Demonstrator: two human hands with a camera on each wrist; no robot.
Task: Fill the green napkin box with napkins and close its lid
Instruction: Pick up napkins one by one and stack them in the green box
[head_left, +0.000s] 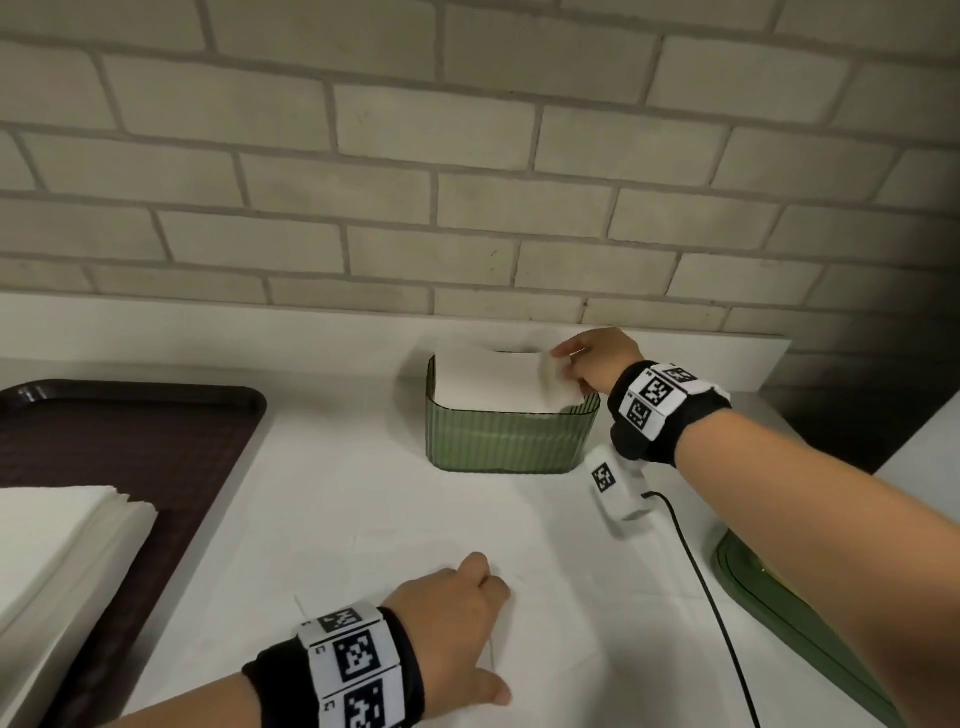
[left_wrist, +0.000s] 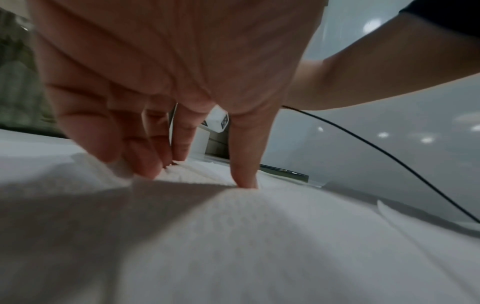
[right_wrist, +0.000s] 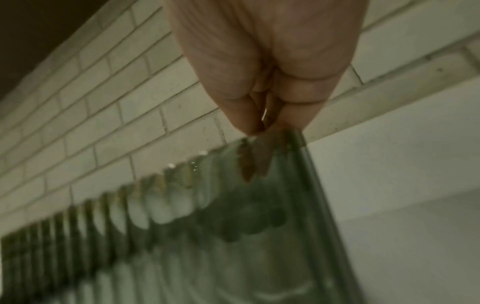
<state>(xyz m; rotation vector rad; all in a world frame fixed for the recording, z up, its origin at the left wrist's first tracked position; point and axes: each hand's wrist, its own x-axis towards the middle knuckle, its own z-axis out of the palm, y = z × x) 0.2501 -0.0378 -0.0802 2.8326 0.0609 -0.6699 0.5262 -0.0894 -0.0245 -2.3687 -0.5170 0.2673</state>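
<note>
The green ribbed napkin box (head_left: 509, 441) stands open near the back wall, and a white napkin stack (head_left: 493, 379) rises above its rim. My right hand (head_left: 576, 371) is at the box's right end and pinches the bent-up end of that stack. In the right wrist view its fingers (right_wrist: 249, 115) point down, pressed together, with the tips behind the box wall (right_wrist: 182, 246). My left hand (head_left: 467, 597) rests near the front on a white paper sheet (left_wrist: 233, 236). Its fingertips (left_wrist: 145, 164) and thumb press on the sheet. The green lid (head_left: 779, 623) lies flat at the right edge.
A brown tray (head_left: 156, 431) at the left holds a thick pile of white napkins (head_left: 62, 535). A white tagged device (head_left: 618, 488) with a black cable (head_left: 717, 597) lies right of the box. A brick wall and a white ledge close the back.
</note>
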